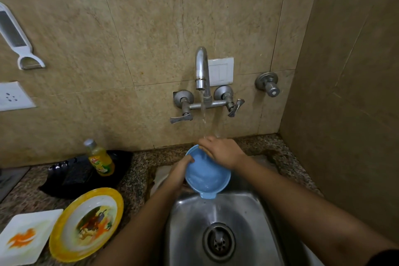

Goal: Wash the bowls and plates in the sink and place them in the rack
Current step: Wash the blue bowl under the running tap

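A light blue bowl (207,174) with a small handle tab is tilted over the steel sink (190,218), under the running tap (201,69). My left hand (181,173) grips its left rim. My right hand (220,151) lies over its far rim, in the water stream. On the counter to the left lie a yellow-rimmed plate (86,223) with a picture in its middle and a white square plate (26,237) with orange smears.
A yellow dish-soap bottle (100,158) stands on a black tray (86,176) behind the plates. Tap levers (181,117) stick out from the tiled wall. A grater (15,34) hangs at the left. The right wall stands close to the sink.
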